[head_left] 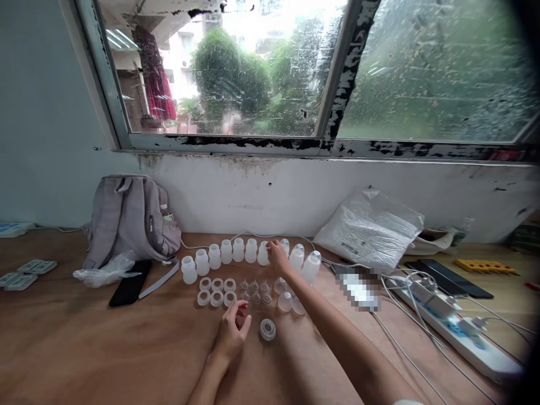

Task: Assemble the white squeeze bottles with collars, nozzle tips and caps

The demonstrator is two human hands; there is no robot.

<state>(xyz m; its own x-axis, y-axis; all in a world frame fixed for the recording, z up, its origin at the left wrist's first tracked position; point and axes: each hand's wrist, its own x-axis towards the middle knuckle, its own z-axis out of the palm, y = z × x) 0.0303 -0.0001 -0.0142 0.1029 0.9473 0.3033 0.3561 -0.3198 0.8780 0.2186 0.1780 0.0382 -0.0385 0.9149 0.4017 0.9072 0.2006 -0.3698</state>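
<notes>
A curved row of several small white plastic bottles (214, 256) stands on the wooden table (84, 349). My right hand (278, 256) reaches out to that row and its fingers close on one bottle (264, 253) near the middle. In front of the row lie white rings (216, 291), small clear teats (255, 292) and clear caps (285, 301). My left hand (232, 332) rests on the table near the rings with its fingers curled; I cannot tell whether it holds anything. A single assembled cap (267, 329) sits just right of that hand.
A grey backpack (130, 219) leans against the wall at the left, with a black phone (130, 283) and a crumpled plastic bag (105, 274) beside it. A white plastic bag (371, 228), cables and a power strip (459, 332) lie at the right.
</notes>
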